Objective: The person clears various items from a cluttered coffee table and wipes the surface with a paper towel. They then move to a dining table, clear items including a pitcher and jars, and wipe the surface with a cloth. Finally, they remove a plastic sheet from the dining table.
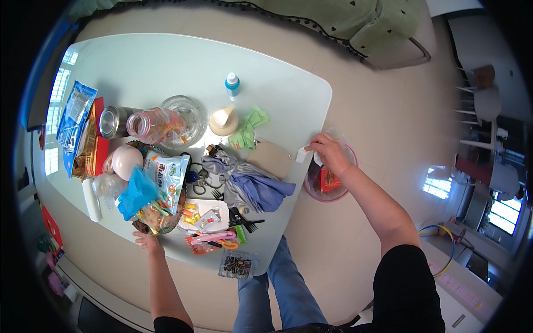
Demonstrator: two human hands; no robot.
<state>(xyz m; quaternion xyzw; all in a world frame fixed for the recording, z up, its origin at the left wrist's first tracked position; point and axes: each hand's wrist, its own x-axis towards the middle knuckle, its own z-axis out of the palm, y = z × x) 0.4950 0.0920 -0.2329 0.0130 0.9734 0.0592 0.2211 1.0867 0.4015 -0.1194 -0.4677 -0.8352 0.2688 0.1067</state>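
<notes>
My right hand pinches a small white piece of paper or tissue at the table's right edge. Below that hand is a pink-rimmed waste bin with a clear liner and a red wrapper inside. My left hand is at the table's near edge, fingers apart, beside a dark woven basket. I cannot tell whether it touches the basket. In the basket lie snack bags, a blue plastic bag and a pale round object.
On the glass-topped table stand a glass jar, a steel canister, a beige dispenser and a spray bottle. A folded umbrella lies near a white tray. A clear box overhangs the near edge.
</notes>
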